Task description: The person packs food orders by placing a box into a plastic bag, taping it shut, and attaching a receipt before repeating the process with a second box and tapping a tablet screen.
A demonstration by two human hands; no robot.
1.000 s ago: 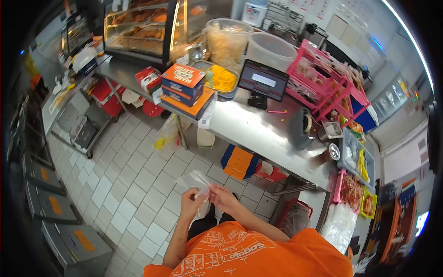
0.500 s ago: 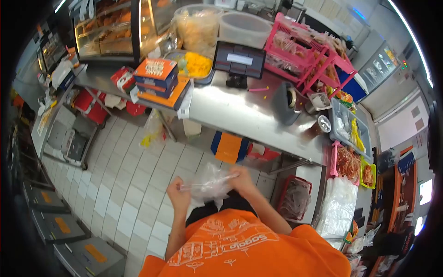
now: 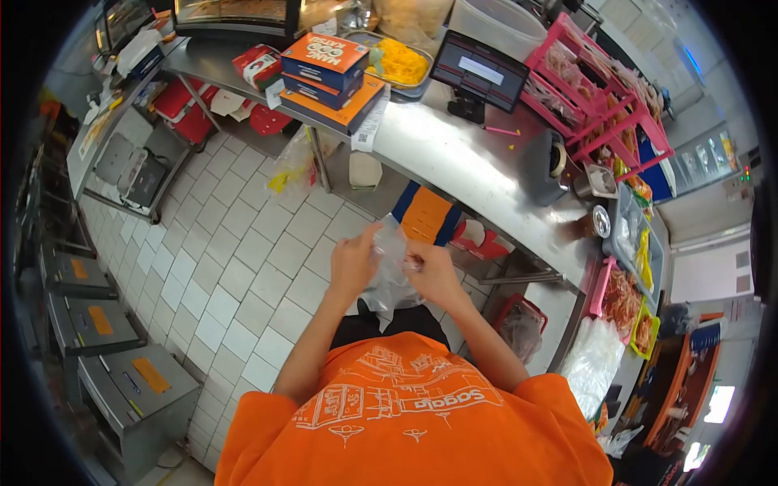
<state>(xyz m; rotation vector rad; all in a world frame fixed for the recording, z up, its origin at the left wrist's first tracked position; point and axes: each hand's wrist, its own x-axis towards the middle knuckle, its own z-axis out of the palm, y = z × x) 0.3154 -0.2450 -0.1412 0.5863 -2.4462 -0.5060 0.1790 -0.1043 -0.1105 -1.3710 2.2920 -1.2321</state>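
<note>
Setting: commercial food counter, a takeaway shop or food stall seen from the staff side.

Evidence:
- Long stainless steel counter [image 3: 454, 162] over a white tiled floor [image 3: 243, 251].
- Glass-fronted display case [image 3: 235, 12] at the far end of the counter; contents cut off by the frame edge.
- Point-of-sale screen [image 3: 480, 69] on a stand.
- Stack of orange printed boxes [image 3: 332, 61], with a tray of yellow shredded food [image 3: 401, 58] just beside it.
- Pink wire rack [image 3: 600, 97] loaded with bagged food.
- Tape dispenser [image 3: 547, 166] on the counter.
- Trays of reddish food [image 3: 624, 300] and a pile of clear bags [image 3: 596, 368] at the right.
- Wearer's orange printed shirt [image 3: 413, 421] reads as a staff uniform.
</note>
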